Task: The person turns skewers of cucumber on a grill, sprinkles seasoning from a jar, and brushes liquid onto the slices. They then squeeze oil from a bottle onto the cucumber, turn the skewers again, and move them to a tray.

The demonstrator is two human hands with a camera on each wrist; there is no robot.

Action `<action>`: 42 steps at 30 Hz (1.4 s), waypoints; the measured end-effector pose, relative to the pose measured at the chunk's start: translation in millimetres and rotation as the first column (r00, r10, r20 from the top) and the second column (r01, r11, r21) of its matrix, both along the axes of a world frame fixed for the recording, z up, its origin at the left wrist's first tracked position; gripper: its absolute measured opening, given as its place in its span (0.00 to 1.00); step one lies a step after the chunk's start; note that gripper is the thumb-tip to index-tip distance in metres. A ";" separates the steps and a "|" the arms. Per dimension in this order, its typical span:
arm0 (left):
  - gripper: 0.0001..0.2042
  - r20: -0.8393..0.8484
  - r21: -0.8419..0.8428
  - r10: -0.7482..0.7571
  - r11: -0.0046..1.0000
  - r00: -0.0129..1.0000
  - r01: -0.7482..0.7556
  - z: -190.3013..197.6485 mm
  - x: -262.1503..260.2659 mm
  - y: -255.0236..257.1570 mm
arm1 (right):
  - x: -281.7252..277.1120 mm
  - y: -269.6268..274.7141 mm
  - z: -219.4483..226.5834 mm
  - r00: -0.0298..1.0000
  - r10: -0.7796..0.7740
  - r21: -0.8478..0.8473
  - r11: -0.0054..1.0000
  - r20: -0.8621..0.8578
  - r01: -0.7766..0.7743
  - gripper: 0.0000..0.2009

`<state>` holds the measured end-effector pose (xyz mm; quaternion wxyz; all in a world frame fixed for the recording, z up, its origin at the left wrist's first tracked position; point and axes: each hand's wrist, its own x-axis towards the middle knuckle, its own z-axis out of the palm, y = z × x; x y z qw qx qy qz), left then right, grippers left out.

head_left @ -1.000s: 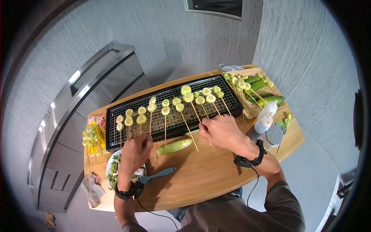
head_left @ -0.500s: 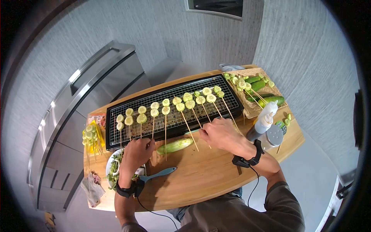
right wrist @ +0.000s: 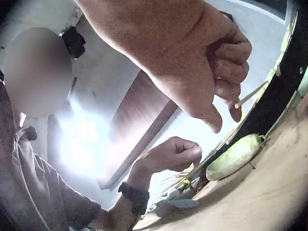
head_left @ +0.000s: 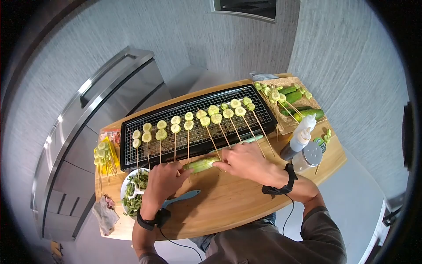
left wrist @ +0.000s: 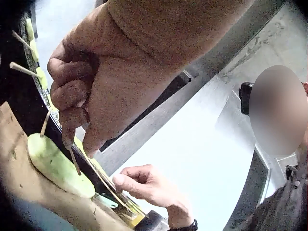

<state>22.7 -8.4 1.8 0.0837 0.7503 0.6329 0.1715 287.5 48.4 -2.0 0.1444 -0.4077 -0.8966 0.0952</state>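
Note:
A peeled pale green cucumber [head_left: 201,164] lies on the table along the grill's front edge. At its left end my left hand [head_left: 165,181] has thumb and fingers around it; my right hand [head_left: 248,163] grips the right end likewise. In the left wrist view the left hand [left wrist: 96,86] shows above the cucumber [left wrist: 60,166], a gap between thumb and forefinger. The right wrist view has the right hand [right wrist: 197,62] near the cucumber [right wrist: 233,158], also with a gap. Contact is not visible in either wrist view. Cucumber-slice skewers [head_left: 176,128] lie across the grill [head_left: 132,166].
Left front stands a bowl of green pieces [head_left: 132,198], beside a blue brush [head_left: 182,197]. More skewers rest on a yellow tray [head_left: 113,155]. Squeeze bottles [head_left: 299,143] and a shaker jar [head_left: 310,156] stand on the right, near a woven tray [head_left: 288,127] with whole cucumbers.
One skewer has come down onto the grill, and the slices on another have shifted lower. Both hands have left the skewer sticks and moved inward to the cucumber's ends.

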 end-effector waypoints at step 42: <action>0.11 0.196 -0.085 -0.029 0.995 0.980 0.046 -7.5 0.4 5.5 | -6.3 2.6 -7.7 0.997 -0.025 0.023 0.999 -0.073 0.027 0.14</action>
